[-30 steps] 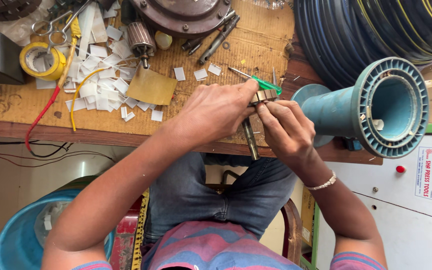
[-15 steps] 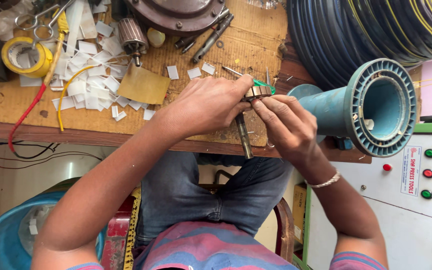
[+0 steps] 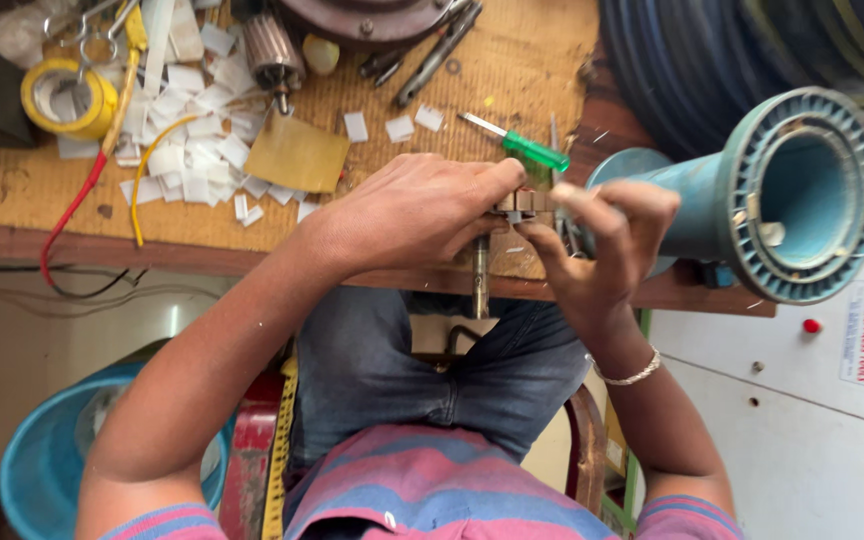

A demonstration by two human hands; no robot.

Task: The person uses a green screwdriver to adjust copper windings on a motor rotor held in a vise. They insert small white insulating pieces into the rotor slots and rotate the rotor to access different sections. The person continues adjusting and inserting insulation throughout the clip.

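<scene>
My left hand (image 3: pixel 407 215) grips a small motor armature (image 3: pixel 522 203) by its slotted metal core, over the front edge of the wooden bench (image 3: pixel 512 90). Its steel shaft (image 3: pixel 479 278) points down toward my lap. My right hand (image 3: pixel 602 245) holds the other side of the core, with the fingertips pinched on its top edge. A green-handled screwdriver (image 3: pixel 522 145) lies on the bench just beyond my hands.
White paper slips (image 3: pixel 192 130) are scattered at the left beside a yellow tape roll (image 3: pixel 62 95) and red and yellow wires. Another armature (image 3: pixel 272 52) and pliers (image 3: pixel 432 50) lie at the back. A large teal spool (image 3: pixel 782 190) stands at the right, above a white control box (image 3: pixel 802 400). A blue bucket (image 3: pixel 32 480) stands below.
My view has shifted a little, so the bench looks further left. Both hands keep hold of the armature; my right fingers have moved onto the top of the core.
</scene>
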